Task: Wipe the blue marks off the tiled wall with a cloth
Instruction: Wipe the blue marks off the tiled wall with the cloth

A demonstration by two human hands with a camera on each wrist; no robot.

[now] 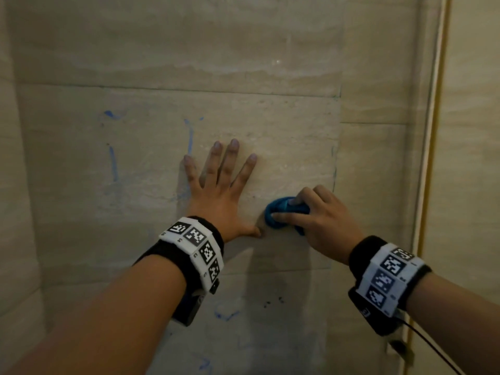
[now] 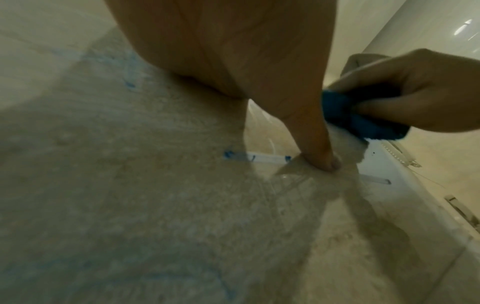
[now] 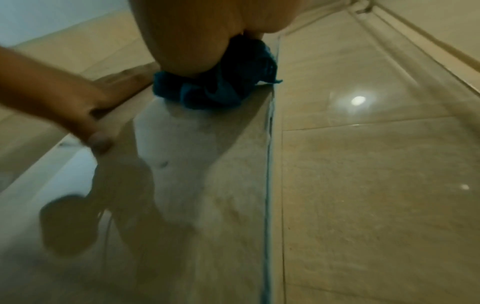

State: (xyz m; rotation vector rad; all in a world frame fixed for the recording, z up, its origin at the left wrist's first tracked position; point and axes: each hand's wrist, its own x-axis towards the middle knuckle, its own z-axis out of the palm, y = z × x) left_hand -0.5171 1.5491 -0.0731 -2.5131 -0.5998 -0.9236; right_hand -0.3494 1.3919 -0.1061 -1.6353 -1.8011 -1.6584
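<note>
I have my right hand [image 1: 322,220] bunched around the blue cloth [image 1: 278,213], pinching the wad and pressing it against the tiled wall [image 1: 270,63]. My left hand [image 1: 220,193] lies flat on the same tile with its fingers spread, thumb tip just beside the cloth. What matters for my next stroke: the clearest blue marks [image 1: 190,136] lie to the left of the cloth and higher up, two upright streaks with their long axis running vertically, one just beside my left fingertips, the other [image 1: 113,163] farther left. My braced left hand sits between cloth and marks, so I judge it must lift or shift before I sweep left. Fainter blue smudges [image 1: 224,315] sit lower, below my left wrist.
</note>
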